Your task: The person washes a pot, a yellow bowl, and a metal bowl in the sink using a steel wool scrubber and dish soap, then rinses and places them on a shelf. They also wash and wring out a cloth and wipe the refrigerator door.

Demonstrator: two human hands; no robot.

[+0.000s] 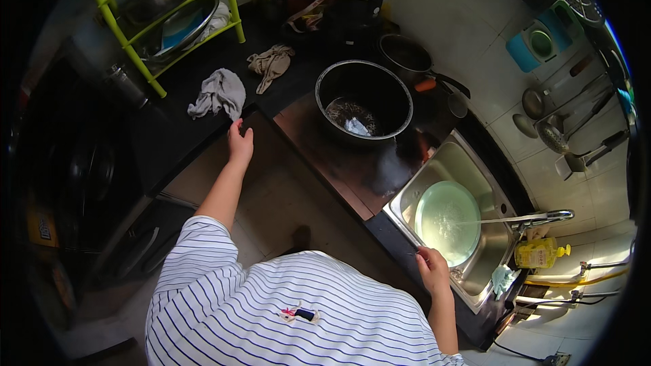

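A crumpled grey cloth [219, 94] lies near the edge of the black counter. The fingertips of my left hand [240, 145] meet its lower corner, the thumb apart from the fingers; whether they pinch the cloth is unclear. At the near edge of the steel sink [407, 203] is my right hand [433, 268], fingers bent, with no held thing visible. Beside it in the sink, a pale green basin [432, 188] holds water. A stream runs into it from the faucet [546, 217]. Between my hands stands a large black pot [325, 76], with a small whitish-blue thing [357, 126] at its bottom.
A brown cloth [272, 63] lies past the grey one. The green rack [127, 53] at the left holds metal bowls. A blender [358, 5] and a smaller pan [405, 53] stand behind the pot. Yellow dish soap [536, 254] sits by the faucet; ladles [554, 136] hang on the tiled wall.
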